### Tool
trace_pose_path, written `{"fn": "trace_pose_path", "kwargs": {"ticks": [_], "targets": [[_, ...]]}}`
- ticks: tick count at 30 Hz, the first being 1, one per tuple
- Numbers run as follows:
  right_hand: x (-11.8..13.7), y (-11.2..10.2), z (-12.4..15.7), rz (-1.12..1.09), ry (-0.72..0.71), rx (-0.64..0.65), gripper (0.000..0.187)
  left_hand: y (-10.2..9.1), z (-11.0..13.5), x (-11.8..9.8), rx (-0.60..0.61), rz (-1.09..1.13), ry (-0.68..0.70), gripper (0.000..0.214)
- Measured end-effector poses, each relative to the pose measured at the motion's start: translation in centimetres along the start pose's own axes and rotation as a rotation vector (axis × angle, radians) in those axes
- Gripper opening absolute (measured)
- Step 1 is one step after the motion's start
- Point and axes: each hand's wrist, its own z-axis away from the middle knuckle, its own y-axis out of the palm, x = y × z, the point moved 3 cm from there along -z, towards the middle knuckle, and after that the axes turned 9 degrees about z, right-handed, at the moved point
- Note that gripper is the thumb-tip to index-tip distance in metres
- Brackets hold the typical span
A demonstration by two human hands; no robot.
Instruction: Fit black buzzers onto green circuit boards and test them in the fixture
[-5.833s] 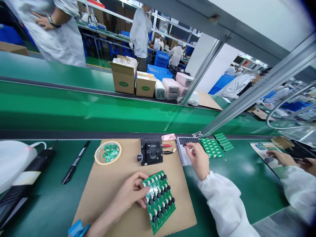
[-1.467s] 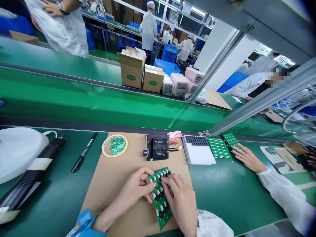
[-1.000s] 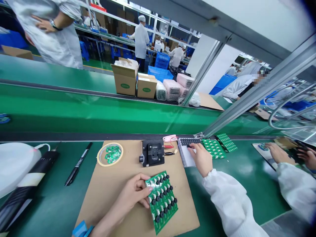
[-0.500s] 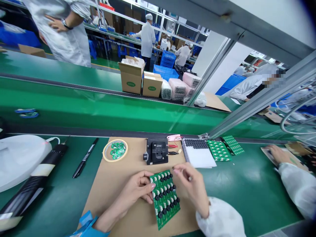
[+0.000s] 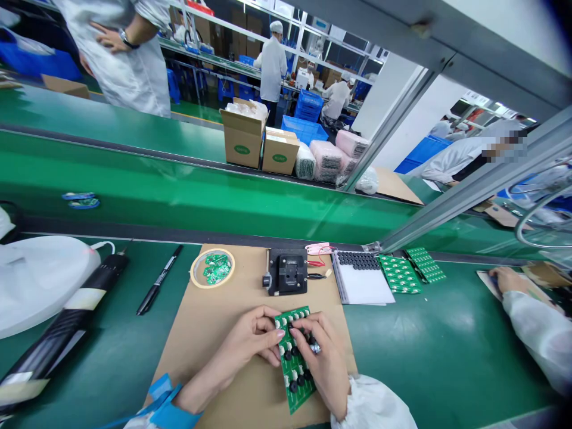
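Note:
My left hand (image 5: 259,338) grips the left edge of a green circuit board panel (image 5: 297,402), thumb on top and fingers beneath. The panel is tilted above brown cardboard and carries rows of white connectors and round black buzzers (image 5: 294,386). My right hand (image 5: 324,357) reaches over the panel's right side, thumb and index finger pinched on a black buzzer in the upper row. That buzzer is mostly hidden by the fingertips. A small shiny round piece (image 5: 315,347) shows by the curled fingers; I cannot make out what it is. The right hand covers part of the rows.
Behind the panel stand a black test fixture (image 5: 288,273) with red and black leads, and a tape roll (image 5: 194,271) with small green boards inside. Black buzzers (image 5: 357,260) line a white pad (image 5: 361,288). More green panels (image 5: 400,275), a marker (image 5: 159,280) and an electric screwdriver (image 5: 84,298) lie around. A co-worker's hand (image 5: 509,279) is at right.
My right hand has moved left from beside the panel onto its upper row. The left hand keeps its hold. Small boards on the green belt behind have shifted right.

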Motion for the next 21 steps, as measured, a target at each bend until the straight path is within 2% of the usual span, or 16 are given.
{"fn": "trace_pose_path", "kwargs": {"ticks": [4,11,16,19,21], "targets": [[0.6,-0.1,0.3,0.088,-0.031,-0.031,0.014,0.1,0.0,-0.1,0.002,0.011,0.005,0.05],[1.7,-0.3,0.5,0.21,0.004,-0.046,0.018,0.4,0.4,-0.1,0.019,0.003,0.016,0.046],[2.5,-0.7,0.6,0.255,-0.055,0.003,0.025,0.3,0.2,0.2,0.016,-0.011,0.017,0.049],[0.3,-2.4,-1.0,0.206,-0.028,0.046,0.028,0.2,0.0,0.4,0.007,-0.019,0.005,0.05],[-2.8,-4.3,-3.1,0.23,0.063,-0.033,0.035,0.1,-0.1,0.4,0.001,-0.026,0.001,0.05]]}}
